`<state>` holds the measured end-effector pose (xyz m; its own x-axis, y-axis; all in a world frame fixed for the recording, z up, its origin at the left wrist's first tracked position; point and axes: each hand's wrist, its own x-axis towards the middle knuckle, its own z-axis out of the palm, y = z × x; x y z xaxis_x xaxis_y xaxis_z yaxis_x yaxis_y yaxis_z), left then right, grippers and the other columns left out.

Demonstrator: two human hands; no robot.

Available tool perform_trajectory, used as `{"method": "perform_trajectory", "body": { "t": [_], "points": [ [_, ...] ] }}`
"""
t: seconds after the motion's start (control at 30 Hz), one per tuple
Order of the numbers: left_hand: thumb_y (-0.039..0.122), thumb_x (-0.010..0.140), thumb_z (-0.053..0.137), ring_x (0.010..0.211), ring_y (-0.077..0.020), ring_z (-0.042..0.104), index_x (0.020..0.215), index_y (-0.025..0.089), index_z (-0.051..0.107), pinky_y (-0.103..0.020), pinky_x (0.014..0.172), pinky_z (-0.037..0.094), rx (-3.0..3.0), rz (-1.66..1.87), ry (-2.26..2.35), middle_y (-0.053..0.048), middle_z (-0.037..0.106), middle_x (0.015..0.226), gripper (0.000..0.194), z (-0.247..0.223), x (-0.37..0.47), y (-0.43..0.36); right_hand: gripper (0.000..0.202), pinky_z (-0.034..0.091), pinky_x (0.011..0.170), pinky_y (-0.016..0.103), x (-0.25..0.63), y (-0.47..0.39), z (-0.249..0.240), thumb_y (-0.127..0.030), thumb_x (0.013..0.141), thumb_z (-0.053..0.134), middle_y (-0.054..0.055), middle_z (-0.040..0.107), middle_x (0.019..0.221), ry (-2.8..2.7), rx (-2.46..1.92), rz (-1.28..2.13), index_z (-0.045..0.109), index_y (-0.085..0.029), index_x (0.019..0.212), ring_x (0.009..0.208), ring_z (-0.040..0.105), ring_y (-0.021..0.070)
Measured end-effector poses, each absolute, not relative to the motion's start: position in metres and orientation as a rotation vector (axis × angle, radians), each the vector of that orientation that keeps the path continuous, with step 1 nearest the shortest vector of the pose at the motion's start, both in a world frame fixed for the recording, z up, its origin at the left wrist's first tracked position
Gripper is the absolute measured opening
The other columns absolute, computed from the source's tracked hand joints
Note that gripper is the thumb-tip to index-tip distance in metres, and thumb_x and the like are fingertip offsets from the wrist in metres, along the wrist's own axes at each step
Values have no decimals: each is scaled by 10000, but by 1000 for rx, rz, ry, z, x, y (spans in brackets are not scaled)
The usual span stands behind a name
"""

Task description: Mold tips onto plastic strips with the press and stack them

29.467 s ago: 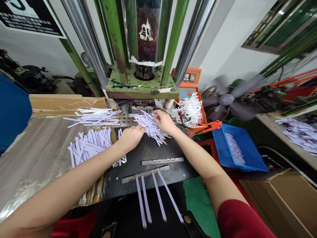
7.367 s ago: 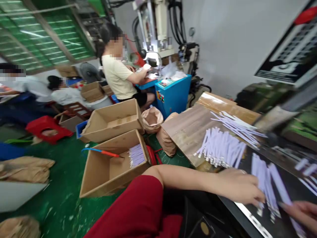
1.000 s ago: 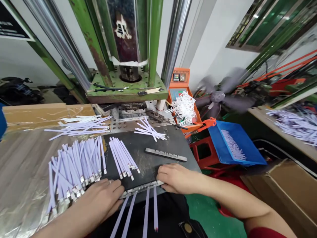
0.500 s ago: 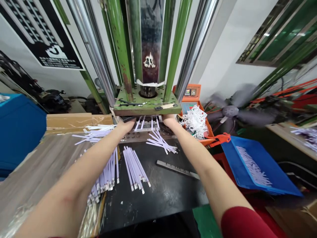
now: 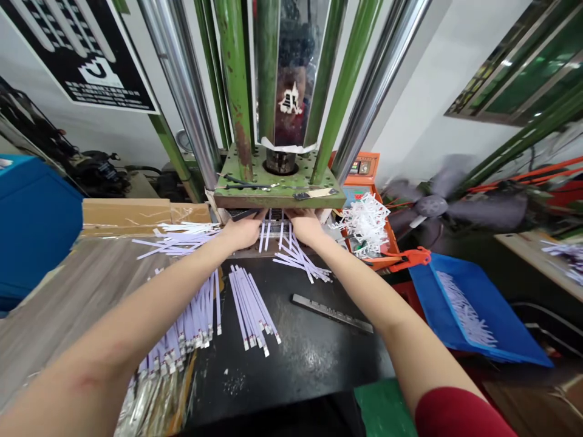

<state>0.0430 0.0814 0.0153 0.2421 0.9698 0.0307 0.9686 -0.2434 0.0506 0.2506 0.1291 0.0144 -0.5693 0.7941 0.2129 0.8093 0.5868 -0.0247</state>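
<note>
The green press (image 5: 237,91) takes up the most room, its painted columns scuffed and rust-stained beside smooth, shiny steel rods (image 5: 182,79). A thick, flat plate (image 5: 280,199), drilled with round holes, sits low on it. In front lies the matte black desk (image 5: 310,358), scratched and flecked with pale crumbs, with a wood-grain board (image 5: 68,291) on the left. A sloping blue plastic bin (image 5: 514,341) on the right holds many thin strips.

The left hand (image 5: 246,232) and right hand (image 5: 306,227) are apart, reaching in at the plate's front edge; the fingertips are hidden, so I cannot tell whether they are clamped on anything. Between them, a few flat lilac strips (image 5: 268,233) stick out from under the plate.

The work looks partway through: those strips are in at the press, while a dense heap (image 5: 191,328), a fanned sheaf (image 5: 250,306) and a crossed bunch (image 5: 298,261) lie outside it. Which of these are finished, I cannot tell. Curly white scraps (image 5: 367,224) tangle over the orange box (image 5: 364,162). A narrow, notched metal bar (image 5: 332,312) rests slantwise on the desk, its notches without strips. The smallest details are the strips' pale, squarish tips.
</note>
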Motion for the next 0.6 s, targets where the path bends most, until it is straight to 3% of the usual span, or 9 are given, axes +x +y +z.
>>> {"method": "perform_trajectory", "body": {
  "t": [0.07,0.2,0.33,0.5,0.53,0.6],
  "points": [
    [217,951,373,1326,-284,478,1518,240,334,-392,1045,435,2488,124,1937,-103,394,1542,568,14,53,74,435,316,1115,469,247,113,11,-132,982,358,150,558,1373,-2632,-1303,-214,570,-137,1361,1291,441,319],
    [122,940,321,1335,-332,451,1472,142,419,-475,1044,421,2518,185,1963,-204,465,1456,541,14,69,69,465,323,1090,528,244,106,8,-126,987,342,141,517,1427,-2605,-1372,-232,520,-152,1416,1313,418,335],
    [80,927,322,1334,-312,462,1440,119,458,-453,1057,413,2495,187,1901,-208,517,1404,532,26,78,77,495,382,1081,439,244,117,25,-79,959,378,142,496,1450,-2665,-1442,3,510,-141,1431,1328,440,303],
    [91,901,410,1364,-309,425,1522,117,304,-449,1117,340,2383,231,1884,-172,400,1523,631,49,67,22,580,399,1097,388,266,44,55,-9,891,424,204,496,1432,-2719,-1342,169,412,-34,1471,1310,485,276],
    [117,899,439,1354,-294,436,1527,123,288,-422,1116,344,2365,234,1824,-155,414,1516,646,51,60,-10,535,397,1106,369,281,11,59,-15,913,388,186,507,1426,-2674,-1179,309,449,-45,1444,1311,487,247],
    [227,932,459,1201,-237,570,1441,181,444,-332,1014,438,2228,242,1433,-97,602,1335,512,50,45,-89,411,481,1024,316,324,-62,57,-136,1004,355,95,626,1304,-2715,-722,817,562,-170,1358,1178,598,190]
  ]
}}
